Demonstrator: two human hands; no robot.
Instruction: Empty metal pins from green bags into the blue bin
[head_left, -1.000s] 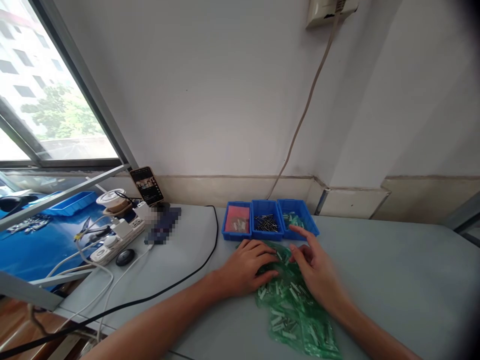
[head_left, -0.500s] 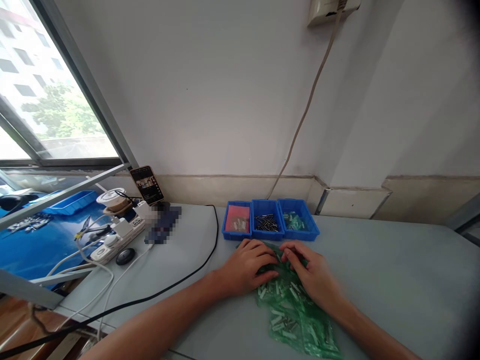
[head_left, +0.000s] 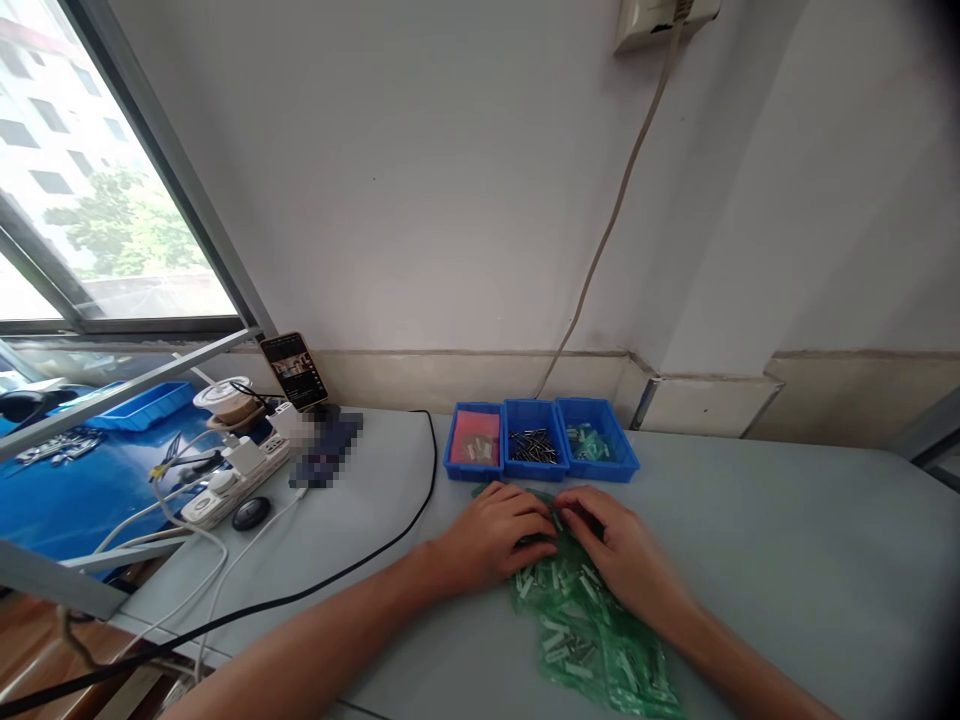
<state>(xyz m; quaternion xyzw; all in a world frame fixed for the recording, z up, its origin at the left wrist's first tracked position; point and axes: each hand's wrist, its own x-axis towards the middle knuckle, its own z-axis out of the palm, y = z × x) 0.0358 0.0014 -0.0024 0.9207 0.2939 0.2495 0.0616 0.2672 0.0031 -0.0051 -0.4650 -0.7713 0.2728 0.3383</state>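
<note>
A green transparent plastic bag (head_left: 592, 630) full of small pale parts lies on the grey table (head_left: 787, 560) in front of me. My left hand (head_left: 491, 535) rests on the bag's far left end with its fingers curled down. My right hand (head_left: 619, 545) lies on the bag beside it, fingers bent. The fingertips of both hands meet at the bag's far end and pinch something small that I cannot make out. Just beyond the hands stand three small blue bins: the left bin (head_left: 474, 443) holds pink material, the middle bin (head_left: 533, 447) dark metal pins, the right bin (head_left: 595, 443) green-white parts.
A black cable (head_left: 360, 555) runs across the table to the left. At the far left lie a white power strip (head_left: 232, 475), a propped phone (head_left: 294, 370), a round white container (head_left: 222, 397) and a blue surface (head_left: 67, 490). A window is at the left, a wall behind.
My right hand has drawn back from the right blue bin to the bag and closed toward my left hand's fingertips. The left hand has hardly moved.
</note>
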